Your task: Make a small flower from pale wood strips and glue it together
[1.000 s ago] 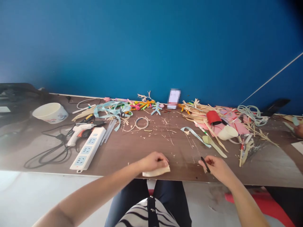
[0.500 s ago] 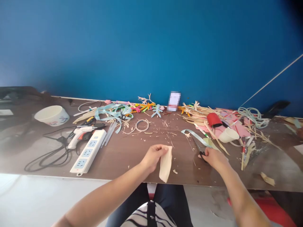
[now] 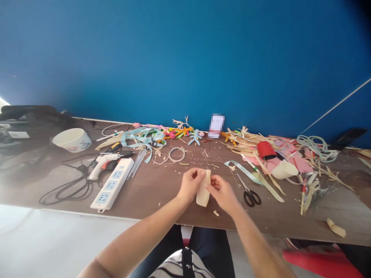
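Observation:
A pale, cream-coloured strip that looks like dried husk (image 3: 203, 195) hangs above the near part of the brown table. My left hand (image 3: 189, 186) pinches its upper left edge between thumb and fingers. On the other side, my right hand (image 3: 222, 193) has its thumb and fingers closed on the strip's right edge. Black-handled scissors (image 3: 249, 194) lie on the table to the right of my right hand, blades pointing away. A light blue ribbon (image 3: 245, 170) and a pale flat strip (image 3: 271, 188) rest close to them.
At left are a white power strip (image 3: 111, 187), a glue gun (image 3: 102, 162) and a white bowl (image 3: 72, 139). A ring of tape or wire (image 3: 176, 154) lies mid-table. A red cup (image 3: 266, 150) and white paper cup (image 3: 284, 168) lie among husks and pink sheets at right.
My right hand has let go of the scissors, which now lie on the table. It has moved left and taken hold of the strip. My left hand still holds the strip, now slightly higher.

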The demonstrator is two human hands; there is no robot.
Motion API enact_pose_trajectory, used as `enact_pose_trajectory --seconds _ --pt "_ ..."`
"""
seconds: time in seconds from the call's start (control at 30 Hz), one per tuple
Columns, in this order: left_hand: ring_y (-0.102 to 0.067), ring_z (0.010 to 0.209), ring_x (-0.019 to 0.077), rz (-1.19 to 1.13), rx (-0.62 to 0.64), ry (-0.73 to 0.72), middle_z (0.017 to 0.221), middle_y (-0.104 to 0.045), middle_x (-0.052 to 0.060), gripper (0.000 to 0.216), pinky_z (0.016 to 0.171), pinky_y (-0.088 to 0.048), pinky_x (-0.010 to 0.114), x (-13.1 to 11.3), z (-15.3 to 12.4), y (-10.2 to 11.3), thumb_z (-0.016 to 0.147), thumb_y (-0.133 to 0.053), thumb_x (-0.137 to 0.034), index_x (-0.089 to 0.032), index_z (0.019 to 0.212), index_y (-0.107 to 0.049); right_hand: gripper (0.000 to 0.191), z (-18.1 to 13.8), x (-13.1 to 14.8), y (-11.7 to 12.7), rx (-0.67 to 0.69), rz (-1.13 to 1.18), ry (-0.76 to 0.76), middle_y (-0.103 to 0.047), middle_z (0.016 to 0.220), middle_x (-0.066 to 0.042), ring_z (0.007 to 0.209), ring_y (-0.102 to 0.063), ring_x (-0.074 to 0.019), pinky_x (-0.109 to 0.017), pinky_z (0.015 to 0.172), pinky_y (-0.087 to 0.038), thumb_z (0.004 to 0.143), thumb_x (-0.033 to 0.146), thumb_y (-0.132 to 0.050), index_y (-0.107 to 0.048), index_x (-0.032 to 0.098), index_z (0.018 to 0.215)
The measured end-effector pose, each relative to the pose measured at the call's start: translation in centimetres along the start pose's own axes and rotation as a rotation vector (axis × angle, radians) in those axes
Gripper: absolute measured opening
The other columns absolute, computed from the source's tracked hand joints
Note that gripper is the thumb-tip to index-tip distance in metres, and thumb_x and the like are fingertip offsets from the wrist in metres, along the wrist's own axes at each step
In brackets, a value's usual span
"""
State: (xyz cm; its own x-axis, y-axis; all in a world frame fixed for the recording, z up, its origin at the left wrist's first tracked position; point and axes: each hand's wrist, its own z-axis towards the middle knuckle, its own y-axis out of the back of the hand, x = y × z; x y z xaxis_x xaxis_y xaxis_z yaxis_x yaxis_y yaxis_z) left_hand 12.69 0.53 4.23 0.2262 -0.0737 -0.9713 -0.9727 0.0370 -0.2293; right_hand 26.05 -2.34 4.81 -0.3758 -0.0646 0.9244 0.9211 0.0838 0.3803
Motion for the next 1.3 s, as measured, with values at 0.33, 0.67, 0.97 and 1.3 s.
enact_pose_trajectory --seconds 0.33,0.67,0.97,1.3 --pt "-0.042 0.051 0.0079 0.1 -0.178 -0.149 0.057 -0.049 -0.002 0.024 0.05 -0.034 0.019 0.6 0.9 0.2 0.072 -0.052 -0.038 -0.014 0.068 -0.051 0.027 1.0 0.3 -4.8 -0.462 -0.067 0.055 -0.044 0.054 0.004 0.05 -0.04 -0.0106 -0.021 0.047 -0.03 0.083 0.037 -0.036 -0.042 0.018 0.066" --pt "-0.022 0.033 0.0033 -0.058 -0.345 0.042 0.039 -0.029 -0.01 0.026 0.035 -0.017 0.016 0.3 1.7 1.5 0.071 -0.052 -0.04 -0.016 0.064 -0.045 0.027 1.9 -0.4 -3.6 -0.561 -0.099 0.029 -0.044 0.052 0.004 0.049 -0.042 -0.0111 -0.02 0.047 -0.032 0.083 0.037 -0.038 -0.044 0.018 0.065" --pt "-0.055 0.068 0.0133 -0.23 0.083 0.12 0.075 -0.06 0.005 0.034 0.061 -0.042 0.023 0.1 -1.5 -0.2 0.073 -0.05 -0.044 -0.014 0.086 -0.058 0.021 1.3 0.8 -3.8 -0.329 -0.397 0.207 -0.058 0.081 -0.006 0.07 -0.054 -0.0172 -0.027 0.063 -0.041 0.079 0.028 -0.045 -0.056 0.019 0.094" --pt "-0.05 0.056 0.0099 -0.232 -0.051 0.184 0.064 -0.057 0.001 0.022 0.057 -0.04 0.022 0.4 0.5 1.2 0.058 -0.064 -0.028 -0.012 0.071 -0.057 0.026 -0.2 -1.2 -3.2 -0.314 -0.283 0.024 -0.056 0.084 -0.004 0.06 -0.052 -0.0144 -0.029 0.061 -0.043 0.067 0.029 -0.06 -0.05 0.018 0.089"
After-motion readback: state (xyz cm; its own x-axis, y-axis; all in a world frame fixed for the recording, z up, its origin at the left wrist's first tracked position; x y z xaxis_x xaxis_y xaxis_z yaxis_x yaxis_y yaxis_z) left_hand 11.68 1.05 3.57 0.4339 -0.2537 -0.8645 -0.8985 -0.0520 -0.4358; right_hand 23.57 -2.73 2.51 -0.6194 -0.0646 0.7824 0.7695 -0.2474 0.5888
